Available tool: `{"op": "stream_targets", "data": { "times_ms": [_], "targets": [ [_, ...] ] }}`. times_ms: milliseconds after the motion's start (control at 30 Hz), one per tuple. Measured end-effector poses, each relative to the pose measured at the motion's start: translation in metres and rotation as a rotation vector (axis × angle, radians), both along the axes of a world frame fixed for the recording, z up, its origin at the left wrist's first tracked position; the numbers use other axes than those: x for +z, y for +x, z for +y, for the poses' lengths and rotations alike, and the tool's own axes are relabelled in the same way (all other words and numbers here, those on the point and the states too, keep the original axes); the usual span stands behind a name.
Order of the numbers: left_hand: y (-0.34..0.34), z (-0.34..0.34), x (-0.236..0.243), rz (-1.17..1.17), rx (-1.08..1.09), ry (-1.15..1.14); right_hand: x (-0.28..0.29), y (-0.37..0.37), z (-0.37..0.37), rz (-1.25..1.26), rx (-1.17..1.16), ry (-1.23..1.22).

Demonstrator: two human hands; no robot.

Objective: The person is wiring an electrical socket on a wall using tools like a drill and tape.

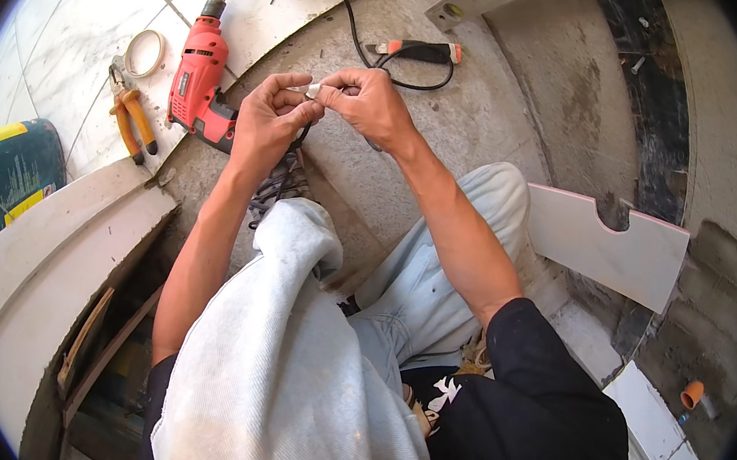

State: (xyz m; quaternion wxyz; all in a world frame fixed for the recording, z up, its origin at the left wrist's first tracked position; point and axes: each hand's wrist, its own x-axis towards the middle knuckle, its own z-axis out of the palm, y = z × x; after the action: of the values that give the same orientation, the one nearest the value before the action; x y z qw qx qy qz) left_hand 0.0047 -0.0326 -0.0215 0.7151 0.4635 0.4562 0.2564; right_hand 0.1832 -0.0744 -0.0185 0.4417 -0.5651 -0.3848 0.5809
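Note:
Both of my hands meet in front of me, over the bare concrete. My left hand [269, 120] is closed, its thumb and fingers pinching a small white piece [312, 91]. From the other side, my right hand [375, 110] grips the same piece between thumb and forefinger. Its exact kind is too small to make out. A red drill [199, 78] lies just left of my left hand, chuck pointing away. A black cable [354, 27] loops down behind my right hand. Beyond that hand rests a utility knife [422, 50] with an orange and black handle.
Orange-handled pliers [132, 120] and a roll of tape [145, 54] lie on white tiles at the left. A dark green case [13, 175] stands farther left. A notched tile [605, 247] leans at the right. An orange pipe end [692, 394] sticks out at lower right.

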Motion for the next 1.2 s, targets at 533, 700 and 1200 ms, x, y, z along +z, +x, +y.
{"op": "stream_targets", "data": {
  "times_ms": [533,700,1200],
  "targets": [
    [0.007,-0.028,-0.001,0.208,0.138,0.262,-0.006,-0.002,0.002,0.061,-0.076,-0.147],
    [0.004,-0.032,-0.005,0.247,0.037,0.665,-0.001,0.007,0.003,0.076,-0.03,-0.345],
    [0.008,-0.024,0.004,0.328,-0.168,0.938,0.0,0.014,0.012,0.007,0.093,-0.377]
  ]
}}
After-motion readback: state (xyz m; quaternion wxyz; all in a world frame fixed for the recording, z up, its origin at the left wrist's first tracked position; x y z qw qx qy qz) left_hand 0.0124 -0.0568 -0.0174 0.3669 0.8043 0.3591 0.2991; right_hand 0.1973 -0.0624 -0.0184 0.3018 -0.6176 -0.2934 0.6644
